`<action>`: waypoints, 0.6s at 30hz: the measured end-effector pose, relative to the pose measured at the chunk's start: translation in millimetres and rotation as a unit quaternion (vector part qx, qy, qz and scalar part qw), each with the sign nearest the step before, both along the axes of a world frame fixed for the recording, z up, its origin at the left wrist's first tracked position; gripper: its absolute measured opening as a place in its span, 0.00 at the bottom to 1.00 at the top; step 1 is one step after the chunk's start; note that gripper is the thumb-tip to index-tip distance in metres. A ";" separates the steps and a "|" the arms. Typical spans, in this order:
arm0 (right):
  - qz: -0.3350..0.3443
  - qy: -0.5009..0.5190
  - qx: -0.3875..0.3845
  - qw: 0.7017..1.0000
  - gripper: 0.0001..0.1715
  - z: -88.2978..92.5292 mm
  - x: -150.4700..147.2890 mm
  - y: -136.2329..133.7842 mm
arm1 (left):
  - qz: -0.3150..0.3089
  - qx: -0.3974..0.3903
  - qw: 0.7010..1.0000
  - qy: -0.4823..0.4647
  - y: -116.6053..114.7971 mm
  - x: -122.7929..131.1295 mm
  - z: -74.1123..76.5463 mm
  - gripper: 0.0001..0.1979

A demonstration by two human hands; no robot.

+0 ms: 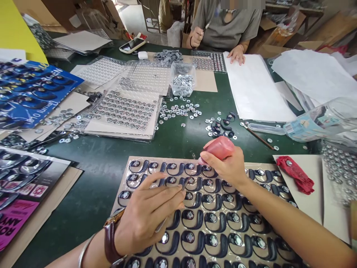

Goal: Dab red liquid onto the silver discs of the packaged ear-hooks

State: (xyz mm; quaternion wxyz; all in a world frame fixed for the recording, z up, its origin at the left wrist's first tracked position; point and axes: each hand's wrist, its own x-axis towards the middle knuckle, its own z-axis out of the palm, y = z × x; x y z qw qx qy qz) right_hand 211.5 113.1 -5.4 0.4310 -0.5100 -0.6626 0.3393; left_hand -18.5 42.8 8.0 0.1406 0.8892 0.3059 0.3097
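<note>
In front of me lies a cardboard sheet (122,182) under clear plastic, bearing rows of dark curved pieces (196,242), each with a shiny round metal disc. My left hand (153,208) is over the left part of the sheet, fingers closed around slim metal tweezers (185,183); their tip points at a piece in the upper rows. My right hand (230,167) grips a pink squeeze bottle (221,147), tilted with its nozzle end down-left near the top row. The bottle's tip is mostly hidden by my fingers.
Loose metal discs (181,109) lie beyond the sheet, near a clear tub (182,80) of discs. Trays (125,111) of discs stand left. A red cloth strip (295,175), a brown stick (260,137) and a plastic jar (312,123) are right. A co-worker (225,29) sits opposite.
</note>
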 end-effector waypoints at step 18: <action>0.007 -0.002 0.023 1.000 0.09 -29.8 -8.4 2.0 | -0.086 0.211 0.957 0.179 1.9 17.1 -13.2 0.16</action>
